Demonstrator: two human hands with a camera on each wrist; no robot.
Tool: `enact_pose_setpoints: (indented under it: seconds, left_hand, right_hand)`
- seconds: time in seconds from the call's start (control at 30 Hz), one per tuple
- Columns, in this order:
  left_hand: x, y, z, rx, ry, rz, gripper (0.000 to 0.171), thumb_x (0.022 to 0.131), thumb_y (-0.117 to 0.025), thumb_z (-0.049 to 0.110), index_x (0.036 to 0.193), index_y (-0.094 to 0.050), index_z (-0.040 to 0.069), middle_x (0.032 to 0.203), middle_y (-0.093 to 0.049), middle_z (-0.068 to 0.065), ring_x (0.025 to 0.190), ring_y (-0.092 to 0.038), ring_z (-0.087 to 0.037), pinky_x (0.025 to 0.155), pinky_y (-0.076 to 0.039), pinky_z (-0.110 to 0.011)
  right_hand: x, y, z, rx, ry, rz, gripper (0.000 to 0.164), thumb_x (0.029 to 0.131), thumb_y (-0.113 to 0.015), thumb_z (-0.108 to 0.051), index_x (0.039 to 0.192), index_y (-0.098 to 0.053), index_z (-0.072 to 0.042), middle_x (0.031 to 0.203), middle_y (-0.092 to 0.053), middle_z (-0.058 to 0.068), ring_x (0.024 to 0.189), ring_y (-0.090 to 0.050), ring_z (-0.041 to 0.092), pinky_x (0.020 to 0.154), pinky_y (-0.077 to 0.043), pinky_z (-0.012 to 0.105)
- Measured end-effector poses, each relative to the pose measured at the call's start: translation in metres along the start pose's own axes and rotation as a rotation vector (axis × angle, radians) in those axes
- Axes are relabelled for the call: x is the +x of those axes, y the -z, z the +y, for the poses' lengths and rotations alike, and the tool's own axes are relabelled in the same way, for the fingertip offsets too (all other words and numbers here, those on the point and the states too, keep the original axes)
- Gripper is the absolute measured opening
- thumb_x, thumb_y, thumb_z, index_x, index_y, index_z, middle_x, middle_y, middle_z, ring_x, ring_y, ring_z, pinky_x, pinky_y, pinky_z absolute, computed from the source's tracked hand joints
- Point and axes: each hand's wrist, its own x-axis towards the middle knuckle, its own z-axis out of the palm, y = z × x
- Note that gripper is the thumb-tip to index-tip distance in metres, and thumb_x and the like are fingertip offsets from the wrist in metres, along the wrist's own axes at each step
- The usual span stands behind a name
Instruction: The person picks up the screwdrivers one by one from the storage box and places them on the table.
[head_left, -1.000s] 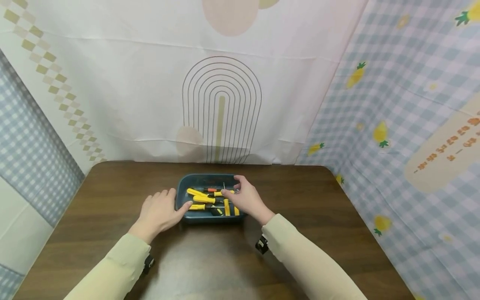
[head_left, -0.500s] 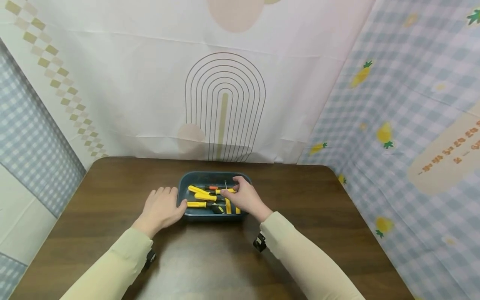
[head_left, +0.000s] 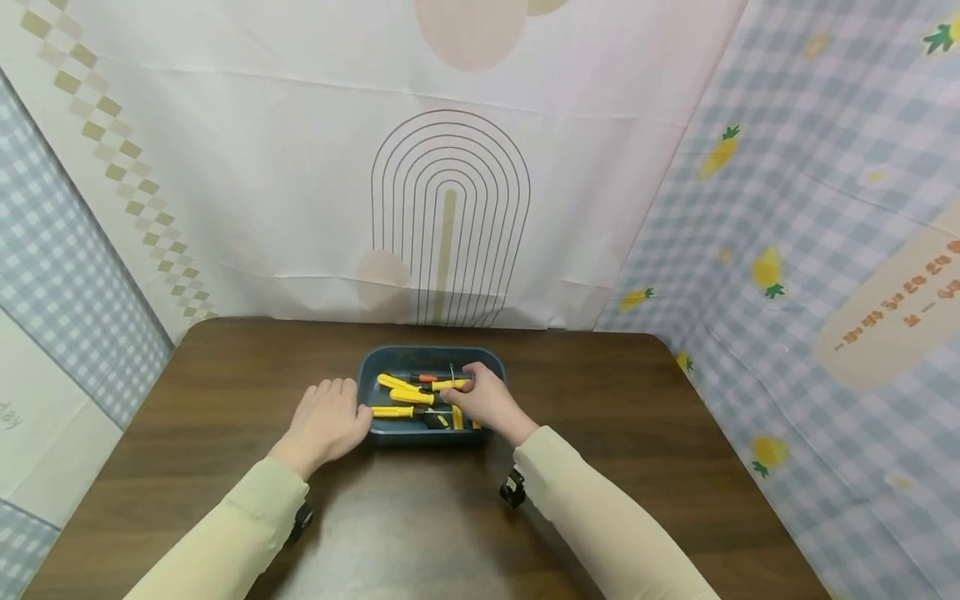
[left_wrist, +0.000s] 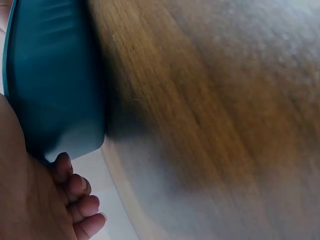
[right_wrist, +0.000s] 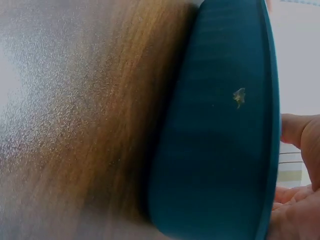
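Note:
A dark teal plastic tub (head_left: 427, 437) stands on the table, with several yellow-handled tools lying inside. My left hand (head_left: 324, 421) holds its left end, the thumb at the rim and the fingers along the outside wall. In the left wrist view those fingers (left_wrist: 80, 187) curl by the tub's corner. My right hand (head_left: 491, 402) reaches over the right side of the tub. Its thumb and fingers pinch the end of a yellow-handled screwdriver (head_left: 448, 385); the fingertips are partly hidden. Other yellow handles (head_left: 412, 397) lie to the left, near a small red-orange piece (head_left: 427, 378).
The brown wooden table (head_left: 420, 517) carries the tub near its back edge. Behind hangs a white patterned cloth (head_left: 300, 192); a blue checked cloth (head_left: 810, 250) hangs on the right. A black wrist camera (head_left: 513, 487) sits under the right cuff.
My right hand's fingers have drawn in toward its thumb and lowered onto the yellow handle. The left hand stays at the tub's left end, its thumb pulled back slightly to the rim.

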Motion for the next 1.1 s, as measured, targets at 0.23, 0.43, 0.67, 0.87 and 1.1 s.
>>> enact_pose_setpoints:
  seconds: [0.23, 0.43, 0.67, 0.87, 1.1]
  left_hand:
    - [-0.001, -0.001, 0.001, -0.011, 0.024, -0.032, 0.029, 0.09, -0.049, 0.029, 0.094, -0.052, 0.001, 0.089, -0.052, -0.011, 0.085, -0.047, -0.03, 0.078, -0.036, -0.046]
    - [-0.002, -0.001, 0.001, -0.023, 0.031, -0.038, 0.027, 0.09, -0.049, 0.029, 0.092, -0.051, 0.003, 0.087, -0.05, -0.009, 0.082, -0.045, -0.029, 0.077, -0.035, -0.045]
    - [0.0, 0.001, 0.001, -0.031, 0.03, -0.046, 0.025, 0.09, -0.048, 0.029, 0.091, -0.05, 0.004, 0.085, -0.049, -0.008, 0.08, -0.044, -0.028, 0.074, -0.034, -0.044]
    - [-0.001, 0.002, 0.001, -0.037, 0.041, -0.056, 0.027, 0.092, -0.047, 0.03, 0.093, -0.05, 0.003, 0.087, -0.05, -0.008, 0.08, -0.044, -0.028, 0.073, -0.033, -0.043]
    - [0.0, 0.001, 0.002, -0.047, 0.045, -0.063, 0.026, 0.092, -0.046, 0.03, 0.092, -0.049, 0.004, 0.085, -0.049, -0.007, 0.078, -0.043, -0.027, 0.071, -0.032, -0.042]
  right_hand:
    - [0.009, -0.006, 0.003, 0.03, -0.059, 0.001, 0.064, 0.088, -0.07, -0.033, 0.138, -0.043, -0.002, 0.109, -0.06, 0.01, 0.089, -0.061, 0.018, 0.077, -0.052, 0.038]
    - [0.016, -0.01, 0.004, 0.066, -0.109, 0.003, 0.058, 0.087, -0.071, -0.027, 0.133, -0.047, -0.001, 0.107, -0.06, 0.01, 0.088, -0.06, 0.02, 0.077, -0.052, 0.038]
    - [0.02, -0.012, 0.006, 0.081, -0.104, 0.013, 0.044, 0.084, -0.073, -0.012, 0.123, -0.055, 0.0, 0.101, -0.059, 0.01, 0.076, -0.058, 0.022, 0.068, -0.051, 0.035]
    - [0.021, -0.015, 0.006, 0.043, -0.11, 0.047, 0.042, 0.08, -0.078, -0.013, 0.115, -0.057, -0.002, 0.103, -0.058, 0.009, 0.081, -0.057, 0.022, 0.07, -0.051, 0.035]
    - [0.019, -0.015, 0.006, 0.093, -0.12, 0.036, 0.038, 0.083, -0.074, -0.011, 0.116, -0.058, -0.003, 0.106, -0.057, 0.01, 0.083, -0.058, 0.023, 0.07, -0.051, 0.037]
